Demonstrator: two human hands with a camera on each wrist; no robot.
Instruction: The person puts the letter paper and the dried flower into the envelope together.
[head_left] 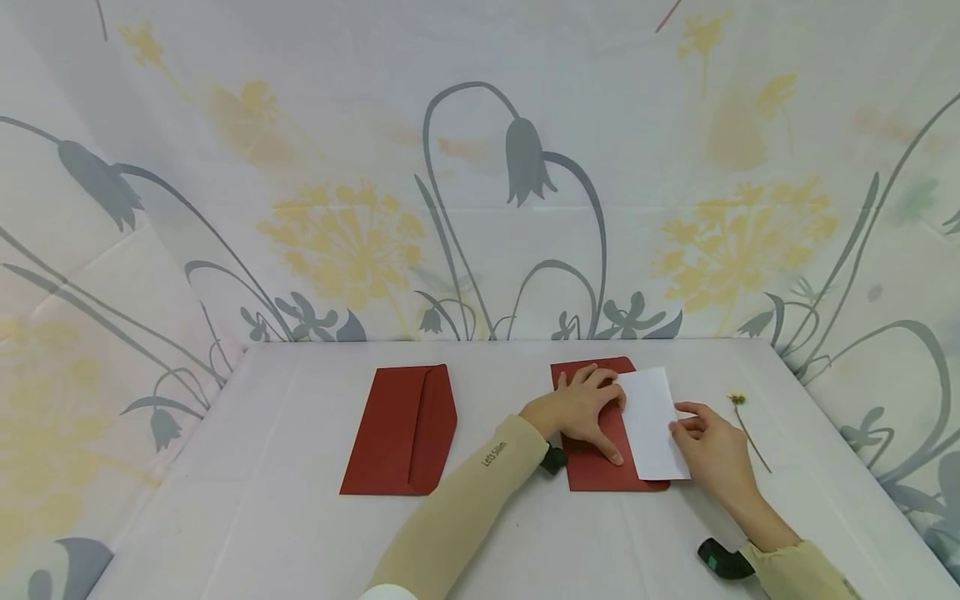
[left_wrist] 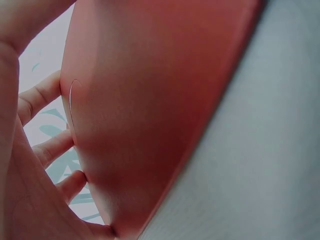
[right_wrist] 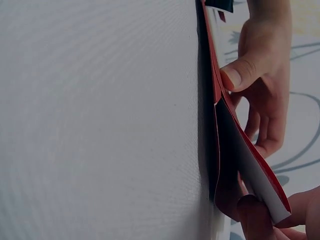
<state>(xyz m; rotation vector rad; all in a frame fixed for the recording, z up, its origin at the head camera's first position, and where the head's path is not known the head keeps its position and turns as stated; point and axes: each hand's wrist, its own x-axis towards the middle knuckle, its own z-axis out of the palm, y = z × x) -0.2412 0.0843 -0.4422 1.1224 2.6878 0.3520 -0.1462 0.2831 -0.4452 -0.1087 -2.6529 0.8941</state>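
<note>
Pinching the white card (head_left: 651, 425) by its right edge: right hand (head_left: 716, 450). Left hand (head_left: 585, 412) spread on the red envelope (head_left: 613, 423), fingers and thumb resting there, grasping nothing that I can see. Card lies over the envelope's right side; whether its left edge is inside, cannot tell. Right wrist view shows the envelope gaping, red flap close behind the card at the pinch.

Risks, my guess: flap caught with card could crease both. A slanted leftward push could snag the card's corner. Left hand bearing too hard could flatten the opening; too lightly, the envelope may skid. Flower (head_left: 738, 401) lies just beside the right hand; a backward swing could crush it.
</note>
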